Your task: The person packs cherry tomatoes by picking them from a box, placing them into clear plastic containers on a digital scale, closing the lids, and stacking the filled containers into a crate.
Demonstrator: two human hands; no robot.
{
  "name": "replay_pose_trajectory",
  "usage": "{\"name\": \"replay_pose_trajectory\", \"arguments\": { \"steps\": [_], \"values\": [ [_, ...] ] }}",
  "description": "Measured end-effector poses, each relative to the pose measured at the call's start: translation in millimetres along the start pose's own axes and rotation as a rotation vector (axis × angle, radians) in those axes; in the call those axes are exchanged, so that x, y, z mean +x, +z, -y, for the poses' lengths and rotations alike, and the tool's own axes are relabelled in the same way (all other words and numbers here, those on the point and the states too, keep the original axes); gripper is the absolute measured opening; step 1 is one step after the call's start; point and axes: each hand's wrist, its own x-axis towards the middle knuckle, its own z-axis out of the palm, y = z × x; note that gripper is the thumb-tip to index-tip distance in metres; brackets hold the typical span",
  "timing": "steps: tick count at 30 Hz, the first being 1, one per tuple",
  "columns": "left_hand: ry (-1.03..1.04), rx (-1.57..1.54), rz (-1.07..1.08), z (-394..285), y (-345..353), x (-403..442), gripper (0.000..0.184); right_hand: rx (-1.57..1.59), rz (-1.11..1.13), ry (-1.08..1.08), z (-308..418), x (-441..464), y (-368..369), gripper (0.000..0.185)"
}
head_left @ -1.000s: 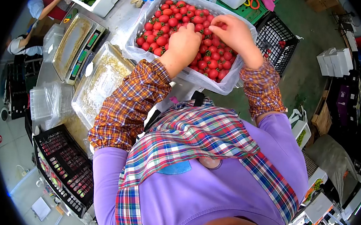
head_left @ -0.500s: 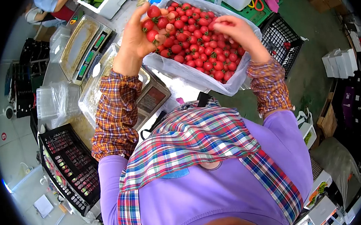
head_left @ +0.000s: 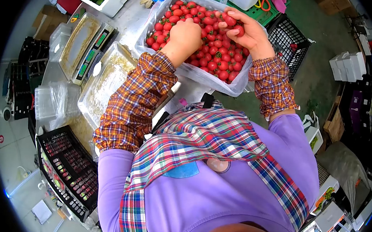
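Your R hand [head_left: 252,36], upper mid-frame a bit R of ctr, has its fingers curled round at least two tomatoes [head_left: 230,21], palm side facing the L of frame. Your L hand [head_left: 185,38] is bent down into the fruit, upper L of the pile; fingertips hidden, so can't tell if it's gripping any.

Key relation: the loose tomatoes [head_left: 217,64] lie btwn your hands & below them in frame, i.e. lower L of your R hand, lower R of your L. L is nearer the upper-L part of the pile, R nearer the right rim. Each tomato is roughly round, no clear long axis; the lined box [head_left: 224,89] holding them runs approx L to R, dipping toward the R. Black crate [head_left: 286,34] is just beyond its R side.
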Motion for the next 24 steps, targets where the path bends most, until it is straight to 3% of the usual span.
{"name": "replay_pose_trajectory", "arguments": {
  "steps": [3, 4, 6, 9, 10, 11, 13, 14, 24],
  "values": [
    [-0.117, -0.211, 0.072, 7.4, -17.1, -6.4, 0.032, -0.069, -0.035, -0.013, -0.6, 3.3, 7.0, 0.029],
    [-0.095, -0.394, -0.097, 19.1, -13.1, -11.1, 0.035, -0.076, -0.064, -0.013, -1.3, 1.3, 14.3, 0.030],
    [-0.221, -0.746, 0.086, 42.7, -29.1, -17.9, 0.035, -0.119, -0.115, -0.020, -2.3, 0.0, 21.9, 0.032],
    [-0.372, -1.284, 0.159, 79.2, -53.9, -54.0, 0.030, -0.794, -0.076, -0.159, -5.2, 13.3, -1.2, 0.026],
    [-0.415, -1.291, 0.097, 88.0, -67.1, -68.3, 0.029, -1.309, -0.153, -0.214, -8.5, 8.3, 10.4, 0.017],
    [-0.461, -1.295, 0.035, 96.3, -81.1, -83.0, 0.029, -1.771, -0.027, -0.636, -16.1, 21.9, -11.1, 0.015],
    [-0.541, -1.233, 0.005, 117.9, -94.5, -111.1, 0.032, -2.276, -0.049, -0.709, -24.0, 22.9, -12.4, 0.024],
    [-0.587, -1.191, -0.038, 125.7, -94.1, -124.5, 0.031, -2.287, -0.042, -0.662, -28.5, 24.3, -14.1, 0.032],
    [-0.895, -1.002, -0.120, 171.6, -35.6, -208.9, 0.035, -2.562, 0.131, -0.734, -30.3, 35.4, -4.8, 0.036]
  ]
}}
